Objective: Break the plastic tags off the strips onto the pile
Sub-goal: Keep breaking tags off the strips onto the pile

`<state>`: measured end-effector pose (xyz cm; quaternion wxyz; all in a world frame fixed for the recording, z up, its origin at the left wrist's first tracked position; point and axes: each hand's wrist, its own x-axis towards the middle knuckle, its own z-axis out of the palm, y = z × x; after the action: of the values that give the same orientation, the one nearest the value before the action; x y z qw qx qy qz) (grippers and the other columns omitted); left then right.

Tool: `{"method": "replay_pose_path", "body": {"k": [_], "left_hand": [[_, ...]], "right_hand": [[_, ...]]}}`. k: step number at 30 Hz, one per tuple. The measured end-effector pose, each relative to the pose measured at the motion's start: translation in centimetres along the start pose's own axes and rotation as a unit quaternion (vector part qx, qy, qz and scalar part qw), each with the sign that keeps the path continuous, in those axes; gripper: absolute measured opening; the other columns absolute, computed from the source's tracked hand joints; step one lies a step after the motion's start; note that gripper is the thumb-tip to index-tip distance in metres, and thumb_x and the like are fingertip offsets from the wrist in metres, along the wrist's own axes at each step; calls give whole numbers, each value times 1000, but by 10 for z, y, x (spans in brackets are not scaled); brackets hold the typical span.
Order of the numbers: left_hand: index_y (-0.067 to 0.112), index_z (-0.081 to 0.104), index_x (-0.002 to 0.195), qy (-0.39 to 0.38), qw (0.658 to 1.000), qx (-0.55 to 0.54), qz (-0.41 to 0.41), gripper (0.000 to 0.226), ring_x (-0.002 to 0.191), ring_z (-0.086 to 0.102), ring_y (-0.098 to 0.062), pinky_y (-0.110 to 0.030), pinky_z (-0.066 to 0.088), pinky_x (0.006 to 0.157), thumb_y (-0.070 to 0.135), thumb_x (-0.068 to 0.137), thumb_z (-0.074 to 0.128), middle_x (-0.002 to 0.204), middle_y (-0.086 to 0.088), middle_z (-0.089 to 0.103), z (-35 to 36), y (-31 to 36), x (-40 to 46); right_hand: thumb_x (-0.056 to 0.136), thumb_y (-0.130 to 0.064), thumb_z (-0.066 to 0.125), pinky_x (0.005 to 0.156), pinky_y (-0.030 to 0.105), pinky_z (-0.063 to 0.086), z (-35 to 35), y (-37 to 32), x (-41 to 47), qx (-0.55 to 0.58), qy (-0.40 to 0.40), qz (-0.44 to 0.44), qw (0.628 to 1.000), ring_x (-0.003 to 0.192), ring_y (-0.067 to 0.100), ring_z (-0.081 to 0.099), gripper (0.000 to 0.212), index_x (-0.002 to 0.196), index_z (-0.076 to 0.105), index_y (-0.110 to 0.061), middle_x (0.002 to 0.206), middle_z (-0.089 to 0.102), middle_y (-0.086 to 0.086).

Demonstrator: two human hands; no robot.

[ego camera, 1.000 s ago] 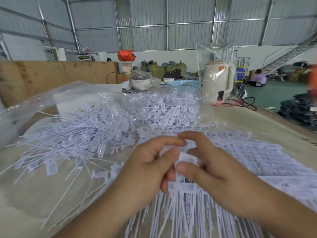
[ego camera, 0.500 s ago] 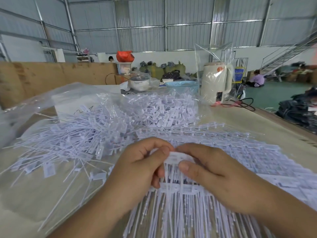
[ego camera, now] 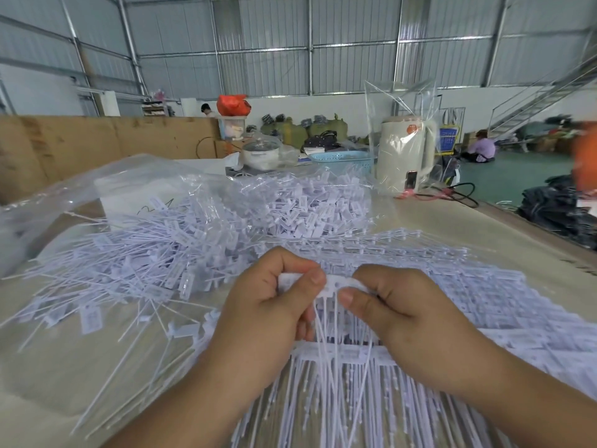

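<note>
Hands, left (ego camera: 268, 313) and right (ego camera: 403, 313), both pinching 1 strip (ego camera: 336, 284) amid crowding tags (ego camera: 181, 253), table edge (ego camera: 504, 218) well right.

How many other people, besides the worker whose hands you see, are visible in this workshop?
2. One person stands behind the cardboard wall at the back left; another person sits on the green floor at the right, near the stairs. Others may be hidden.

tags (ego camera: 336, 284): white matt plastic, smooth, thin stems
pile (ego camera: 200, 250): same white plastic, left of the tags
bag (ego camera: 106, 179): clear glossy film, crinkled, behind the pile
table (ego camera: 48, 360): dull beige, matt surface
kettle (ego camera: 402, 153): cream smooth plastic under glossy clear wrap
wall (ego camera: 352, 37): ribbed grey sheet metal
</note>
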<state>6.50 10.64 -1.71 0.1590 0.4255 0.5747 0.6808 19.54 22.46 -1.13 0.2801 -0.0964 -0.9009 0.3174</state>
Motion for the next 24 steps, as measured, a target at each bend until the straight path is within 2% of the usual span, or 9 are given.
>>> {"method": "replay_pose_path", "body": {"k": [2, 5, 6, 9, 12, 14, 16, 21, 24], "left_hand": [[30, 69, 71, 26, 999, -44, -9, 7, 39, 48, -12, -21, 42, 41, 37, 71, 69, 47, 1, 53, 4, -1, 0], [26, 71, 66, 75, 989, -108, -61, 18, 37, 43, -9, -19, 41, 40, 18, 81, 68, 47, 0, 50, -4, -3, 2], [26, 72, 65, 79, 988, -112, -73, 21, 37, 42, -9, -19, 41, 40, 15, 83, 68, 47, 0, 49, -7, -3, 3], [26, 71, 70, 44, 994, -69, -66, 14, 40, 43, -10, -19, 40, 41, 21, 83, 69, 48, 1, 48, -9, 1, 4], [31, 71, 77, -43, 998, -23, -28, 11, 39, 43, -9, -22, 43, 43, 23, 83, 68, 45, 3, 47, 1, 4, 0], [32, 73, 81, -76, 997, -20, -21, 15, 40, 43, -9, -23, 45, 44, 20, 86, 65, 46, 3, 47, 5, 5, -4], [31, 74, 80, -92, 995, -25, -22, 13, 41, 45, -9, -22, 45, 45, 23, 84, 64, 48, 3, 49, 4, 7, -6], [25, 73, 74, -119, 992, -19, -23, 5, 41, 49, -10, -19, 45, 46, 29, 73, 70, 48, 0, 54, 0, 7, -5], [25, 73, 74, -108, 994, 4, -17, 6, 43, 52, -12, -20, 44, 44, 21, 78, 72, 49, -3, 58, -2, 5, -5]], "right_hand": [[94, -38, 53, 41, 18, 30, 1, -6, 1, 31, 62, 12, 998, 40, 5, 33, 31, 63, 51, -36, 44, 40, -12], [89, -45, 50, 36, 20, 29, -16, -1, 8, 92, 204, 48, 973, 40, 6, 31, 40, 69, 48, -11, 45, 33, -8], [88, -47, 50, 38, 21, 27, -25, 1, 9, 92, 208, 38, 973, 42, 6, 29, 45, 71, 45, -6, 47, 32, -8], [83, -54, 49, 41, 15, 28, -21, -1, 1, 89, 67, -3, 994, 41, 2, 30, 29, 92, 56, -27, 49, 42, -17], [93, -57, 44, 56, 15, 43, -6, 0, -3, 29, -49, -47, 997, 56, 0, 53, 35, 126, 35, -49, 73, 60, -24], [93, -58, 41, 74, 29, 52, -4, 1, -2, 1, -73, -57, 996, 83, 3, 64, 50, 138, 21, -47, 97, 63, -23], [89, -62, 39, 80, 34, 51, -5, 2, -1, -13, -85, -57, 995, 92, 2, 63, 59, 141, 13, -48, 105, 61, -24], [90, -60, 41, 78, 31, 51, -3, 2, -4, -25, -96, -69, 993, 88, 2, 63, 65, 145, 10, -46, 101, 60, -23], [89, -62, 46, 68, 23, 48, -7, 4, -2, -16, -96, -59, 994, 70, 2, 60, 61, 142, 26, -41, 88, 61, -13]]}}
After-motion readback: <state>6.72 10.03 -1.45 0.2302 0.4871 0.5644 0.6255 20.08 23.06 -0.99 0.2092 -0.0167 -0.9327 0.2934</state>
